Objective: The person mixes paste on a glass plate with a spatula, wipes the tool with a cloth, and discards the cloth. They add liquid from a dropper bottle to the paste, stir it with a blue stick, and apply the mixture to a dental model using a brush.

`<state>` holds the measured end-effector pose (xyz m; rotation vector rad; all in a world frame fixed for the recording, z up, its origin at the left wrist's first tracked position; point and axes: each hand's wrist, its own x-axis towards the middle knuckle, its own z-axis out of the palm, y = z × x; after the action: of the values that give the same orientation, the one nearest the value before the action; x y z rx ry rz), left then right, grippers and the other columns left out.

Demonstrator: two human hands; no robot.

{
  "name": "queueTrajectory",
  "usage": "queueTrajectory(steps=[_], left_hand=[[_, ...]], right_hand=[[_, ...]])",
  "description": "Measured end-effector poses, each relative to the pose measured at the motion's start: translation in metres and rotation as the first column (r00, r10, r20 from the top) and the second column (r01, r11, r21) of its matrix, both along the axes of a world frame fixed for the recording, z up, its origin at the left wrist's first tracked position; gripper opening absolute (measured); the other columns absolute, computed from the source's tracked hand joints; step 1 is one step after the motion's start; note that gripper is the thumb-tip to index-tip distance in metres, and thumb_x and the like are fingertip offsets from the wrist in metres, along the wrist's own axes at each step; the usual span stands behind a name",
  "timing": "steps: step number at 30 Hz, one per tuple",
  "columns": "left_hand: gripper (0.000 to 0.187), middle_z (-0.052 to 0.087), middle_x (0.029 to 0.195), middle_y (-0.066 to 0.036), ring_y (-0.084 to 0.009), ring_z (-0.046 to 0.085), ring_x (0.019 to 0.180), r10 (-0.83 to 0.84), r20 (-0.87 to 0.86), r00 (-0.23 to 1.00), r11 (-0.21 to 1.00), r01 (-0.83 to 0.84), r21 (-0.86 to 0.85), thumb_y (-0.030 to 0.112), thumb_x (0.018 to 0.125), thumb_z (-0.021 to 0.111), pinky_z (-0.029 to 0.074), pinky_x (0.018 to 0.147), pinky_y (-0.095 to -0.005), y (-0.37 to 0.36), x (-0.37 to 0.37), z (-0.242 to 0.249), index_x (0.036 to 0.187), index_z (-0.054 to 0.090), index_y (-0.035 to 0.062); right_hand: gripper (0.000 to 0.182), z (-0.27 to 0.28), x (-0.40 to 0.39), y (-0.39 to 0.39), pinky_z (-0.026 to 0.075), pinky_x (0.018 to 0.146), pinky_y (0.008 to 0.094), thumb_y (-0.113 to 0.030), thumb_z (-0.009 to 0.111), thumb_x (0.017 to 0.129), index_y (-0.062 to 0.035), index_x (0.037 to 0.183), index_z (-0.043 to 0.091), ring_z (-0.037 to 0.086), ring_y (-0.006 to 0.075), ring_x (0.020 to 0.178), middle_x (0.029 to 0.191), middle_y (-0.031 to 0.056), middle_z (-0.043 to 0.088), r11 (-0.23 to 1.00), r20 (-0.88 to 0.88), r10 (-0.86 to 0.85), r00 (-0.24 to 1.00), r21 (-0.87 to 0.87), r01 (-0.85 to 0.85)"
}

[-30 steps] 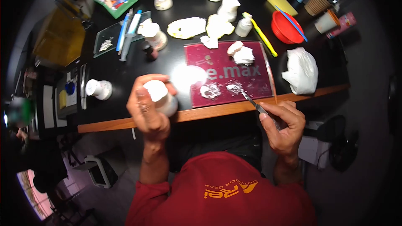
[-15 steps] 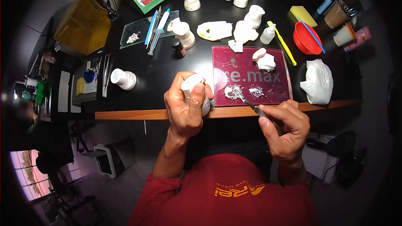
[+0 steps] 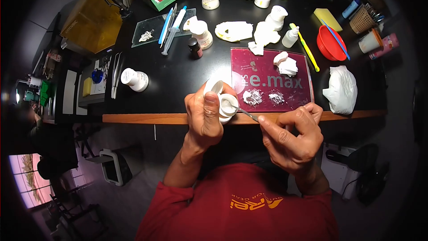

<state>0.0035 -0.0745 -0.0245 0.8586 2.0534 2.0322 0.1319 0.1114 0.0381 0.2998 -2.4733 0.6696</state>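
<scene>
My left hand [image 3: 204, 116] is wrapped round a small white jar [image 3: 228, 112] with its flip lid standing up under the thumb. Between the fingers and thumb of my right hand [image 3: 294, 136] is a thin metal spatula [image 3: 250, 116], its tip inside the jar's mouth. Just beyond lies a dark red mixing slab [image 3: 240, 64] lettered "e.max". Two patches of white powder or paste sit on its near part, a larger one [image 3: 253, 97] and a smaller one [image 3: 277, 97]. A crumpled white tissue [image 3: 286, 64] rests on the slab's far right part.
Several white jars, one [image 3: 134, 80] at left, stand on the black table. A dark bottle [image 3: 195, 48], a syringe [image 3: 174, 31] and a glass plate [image 3: 142, 27] are at the back left. At right are a red bowl [image 3: 327, 49], a yellow-handled tool [image 3: 305, 47] and a white bundle [image 3: 341, 90].
The jar's lid has swung up under my left thumb, showing its mouth. My right hand has brought the spatula from the larger white patch leftward into the jar. The view shifted slightly.
</scene>
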Motion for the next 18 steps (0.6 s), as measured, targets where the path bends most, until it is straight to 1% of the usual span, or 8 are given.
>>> queueTrajectory(steps=[3,6,8,10,12,13,16,18], left_hand=[[0.085,0.069,0.076,-0.011,-0.0154,0.065,0.070,0.009,-0.003,1.000,1.000,-0.009,-0.016,0.072,0.107,0.031,0.051,0.063,-0.0276,0.000,0.000,-0.001,0.093,0.064,-0.0048],[0.072,0.062,0.065,-0.006,-0.0132,0.061,0.056,0.083,-0.134,0.987,0.994,-0.074,0.075,0.059,0.112,0.034,0.045,0.054,-0.0285,0.006,-0.003,-0.007,0.092,0.066,-0.0026],[0.067,0.062,0.066,-0.007,-0.0137,0.061,0.058,0.099,-0.164,0.981,0.977,-0.065,0.203,0.055,0.112,0.038,0.044,0.054,-0.0287,0.010,-0.008,-0.018,0.095,0.067,-0.0034],[0.064,0.064,0.069,-0.008,-0.0133,0.062,0.062,0.101,-0.163,0.981,0.982,-0.072,0.177,0.052,0.111,0.041,0.045,0.057,-0.0276,0.008,-0.008,-0.011,0.099,0.067,-0.0047],[0.063,0.067,0.074,-0.008,-0.0120,0.063,0.068,0.095,-0.132,0.987,0.995,-0.096,-0.003,0.052,0.109,0.045,0.047,0.063,-0.0253,-0.003,-0.002,0.005,0.101,0.066,-0.0065],[0.038,0.067,0.074,-0.007,-0.0110,0.063,0.067,0.143,-0.146,0.979,0.988,-0.150,-0.039,0.031,0.100,0.061,0.047,0.063,-0.0249,-0.004,-0.002,0.003,0.106,0.064,-0.0064],[0.030,0.066,0.073,-0.006,-0.0100,0.062,0.066,0.217,-0.331,0.918,0.976,-0.216,0.040,0.017,0.089,0.070,0.047,0.063,-0.0246,0.001,-0.002,0.001,0.108,0.064,-0.0055],[0.031,0.066,0.073,-0.006,-0.0096,0.062,0.065,0.239,-0.359,0.902,0.970,-0.239,0.045,0.013,0.082,0.076,0.048,0.062,-0.0243,0.001,-0.002,-0.001,0.106,0.064,-0.0037]], right_hand=[[0.044,-0.002,0.002,-0.001,0.033,0.081,0.0389,-0.007,0.085,0.067,-0.0142,0.110,0.084,0.048,0.0130,0.066,0.081,-0.0036,0.054,0.998,-0.011,-0.010,1.000,0.056,0.011],[0.044,0.007,0.008,0.005,0.033,0.081,0.0391,-0.009,0.083,0.065,-0.0140,0.109,0.084,0.048,0.0131,0.066,0.080,-0.0031,0.053,0.998,0.039,-0.004,0.999,0.069,0.001],[0.039,0.012,0.012,0.008,0.032,0.080,0.0381,-0.006,0.082,0.065,-0.0123,0.104,0.084,0.048,0.0131,0.065,0.078,-0.0026,0.055,0.997,0.043,-0.047,0.998,0.065,0.044],[0.035,0.007,0.016,0.012,0.032,0.079,0.0375,-0.003,0.081,0.066,-0.0102,0.101,0.084,0.050,0.0132,0.064,0.075,-0.0022,0.055,0.996,-0.006,-0.084,0.996,0.028,0.084],[0.037,0.004,0.018,0.018,0.035,0.081,0.0367,-0.001,0.083,0.068,-0.0121,0.104,0.084,0.053,0.0130,0.065,0.076,-0.0037,0.056,0.989,-0.031,-0.148,0.989,-0.004,0.148],[0.037,0.002,0.019,0.021,0.036,0.080,0.0361,0.000,0.083,0.069,-0.0113,0.104,0.084,0.054,0.0134,0.066,0.075,-0.0031,0.058,0.985,-0.029,-0.170,0.985,-0.031,0.169],[0.033,-0.003,0.023,0.029,0.037,0.081,0.0351,0.004,0.082,0.073,-0.0084,0.103,0.084,0.057,0.0141,0.067,0.075,-0.0009,0.064,0.962,0.012,-0.267,0.964,-0.058,0.267],[0.031,-0.009,0.027,0.034,0.037,0.081,0.0343,0.003,0.082,0.075,-0.0074,0.104,0.084,0.056,0.0143,0.066,0.073,-0.0008,0.063,0.952,0.018,-0.293,0.956,-0.087,0.294]])
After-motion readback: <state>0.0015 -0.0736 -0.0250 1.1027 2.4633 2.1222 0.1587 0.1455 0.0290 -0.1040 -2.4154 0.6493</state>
